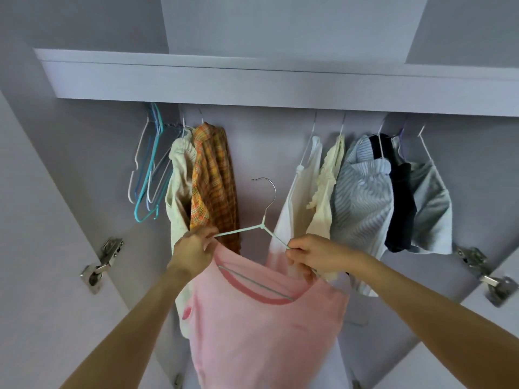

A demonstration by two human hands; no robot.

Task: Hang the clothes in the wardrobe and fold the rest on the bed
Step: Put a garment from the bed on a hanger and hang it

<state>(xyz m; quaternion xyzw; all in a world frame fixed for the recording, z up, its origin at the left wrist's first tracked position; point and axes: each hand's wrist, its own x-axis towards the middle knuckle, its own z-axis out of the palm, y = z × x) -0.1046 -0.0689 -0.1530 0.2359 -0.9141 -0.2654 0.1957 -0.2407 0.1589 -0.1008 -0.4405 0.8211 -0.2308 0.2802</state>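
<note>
A pink t-shirt (261, 327) hangs on a pale green wire hanger (262, 226) that I hold up in front of the open wardrobe. My left hand (193, 251) grips the shirt's left shoulder at the hanger's left arm. My right hand (311, 255) pinches the shirt's right shoulder and the hanger's right arm. The hanger's metal hook (266, 189) points up, free, in the gap between the hung clothes, below the rail level.
Left of the gap hang empty hangers (148, 175), a cream garment (178, 192) and an orange plaid shirt (213, 183). Right of it hang white (302, 197), cream, striped blue (362, 197), dark (398, 197) and grey clothes. A shelf (252, 82) runs above. Door hinges (102, 265) flank both sides.
</note>
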